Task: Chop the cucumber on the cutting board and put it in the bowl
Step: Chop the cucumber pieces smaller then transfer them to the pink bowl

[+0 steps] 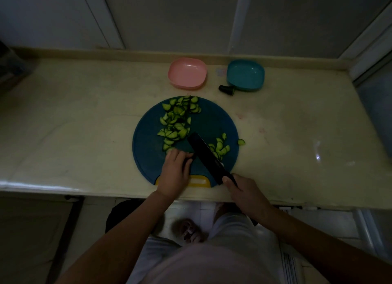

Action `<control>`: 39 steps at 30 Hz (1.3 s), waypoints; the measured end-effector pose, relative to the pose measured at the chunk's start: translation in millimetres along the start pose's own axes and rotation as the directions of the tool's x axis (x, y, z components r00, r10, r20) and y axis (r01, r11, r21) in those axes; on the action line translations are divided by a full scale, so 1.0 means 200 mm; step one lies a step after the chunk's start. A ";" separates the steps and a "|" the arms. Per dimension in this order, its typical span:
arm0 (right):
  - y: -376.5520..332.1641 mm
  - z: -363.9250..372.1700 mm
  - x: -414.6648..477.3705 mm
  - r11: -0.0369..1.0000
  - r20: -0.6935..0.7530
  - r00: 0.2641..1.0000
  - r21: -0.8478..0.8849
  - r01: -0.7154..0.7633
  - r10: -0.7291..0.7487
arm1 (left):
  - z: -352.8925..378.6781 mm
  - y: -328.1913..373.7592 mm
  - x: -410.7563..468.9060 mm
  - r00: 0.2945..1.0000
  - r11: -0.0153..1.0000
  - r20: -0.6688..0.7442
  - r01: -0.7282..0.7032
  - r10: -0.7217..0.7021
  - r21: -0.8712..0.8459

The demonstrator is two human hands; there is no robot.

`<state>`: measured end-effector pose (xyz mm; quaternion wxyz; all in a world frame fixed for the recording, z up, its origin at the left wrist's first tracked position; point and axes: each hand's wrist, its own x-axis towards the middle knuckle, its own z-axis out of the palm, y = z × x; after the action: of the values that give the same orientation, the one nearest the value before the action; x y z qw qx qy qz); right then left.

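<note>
A round blue cutting board (212, 118) with a yellow handle lies at the counter's front edge. A large heap of half-moon cucumber slices (178, 122) covers its far left part. A smaller pile of slices (220, 148) lies right of the black knife blade (203, 152). My right hand (244, 192) grips the knife handle. My left hand (176, 171) presses a dark remaining cucumber piece against the board beside the blade; the piece is mostly hidden under my fingers. One slice (241, 142) sits at the board's right rim.
A pink bowl (187, 72) and a teal bowl (245, 74) stand at the back of the beige counter. A dark cucumber end (226, 89) lies in front of the teal bowl. The wall runs behind; the counter edge is just below the board.
</note>
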<state>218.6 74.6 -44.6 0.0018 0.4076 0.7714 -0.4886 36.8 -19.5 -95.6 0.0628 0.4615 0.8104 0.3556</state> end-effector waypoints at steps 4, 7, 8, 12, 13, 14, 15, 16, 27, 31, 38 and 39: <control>0.00 0.00 -0.01 1.000 0.016 1.000 0.001 0.000 0.000 | 0.00 0.00 0.00 1.000 1.000 -0.001 -0.002 0.002 -0.017; 0.01 0.01 -0.02 1.000 0.028 1.000 0.010 0.007 -0.007 | 0.00 0.00 0.00 1.000 1.000 -0.004 -0.004 0.004 -0.026; 0.01 0.01 -0.03 1.000 0.033 0.999 0.017 0.004 -0.004 | 0.00 0.00 0.00 1.000 1.000 -0.005 -0.005 0.005 -0.027; 0.01 0.00 -0.02 1.000 0.057 0.998 -0.023 0.004 -0.003 | 0.00 0.00 0.00 1.000 1.000 -0.008 -0.011 0.011 -0.025; 0.01 0.00 -0.01 0.999 0.057 0.998 -0.039 0.007 -0.005 | 0.00 0.00 0.00 1.000 1.000 -0.007 -0.012 0.011 -0.024; 0.01 0.00 -0.01 0.999 0.055 0.998 -0.052 0.013 -0.010 | 0.00 0.00 0.00 1.000 1.000 -0.007 -0.012 0.012 -0.022; 0.01 -0.01 -0.01 0.998 0.054 0.998 -0.062 0.021 -0.018 | 0.00 0.00 0.00 1.000 1.000 -0.009 -0.012 0.012 -0.020; 0.01 -0.01 0.00 0.997 0.054 0.998 -0.072 0.032 -0.028 | 0.00 0.00 0.00 1.000 1.000 -0.012 -0.014 0.014 -0.016; -0.01 0.03 0.05 0.987 0.036 0.998 -0.149 0.056 -0.051 | 0.00 0.00 0.00 1.000 1.000 -0.022 -0.012 0.012 -0.027; 0.01 0.01 0.04 0.993 0.025 0.999 -0.106 0.047 -0.045 | -0.02 -0.01 -0.03 0.998 0.998 -0.002 -0.066 0.066 -0.005; 0.02 -0.01 0.02 1.000 0.048 0.999 0.012 0.019 -0.020 | -0.02 -0.01 -0.03 1.000 1.000 -0.002 -0.002 0.002 0.016; 0.02 -0.01 0.02 0.999 0.049 0.999 0.031 0.014 -0.016 | -0.02 0.00 -0.02 1.000 1.000 0.002 0.002 -0.002 0.020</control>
<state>218.9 79.7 -47.0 0.0110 0.3895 0.7666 -0.5104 36.9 -26.3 -93.7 0.0595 0.4616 0.8143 0.3469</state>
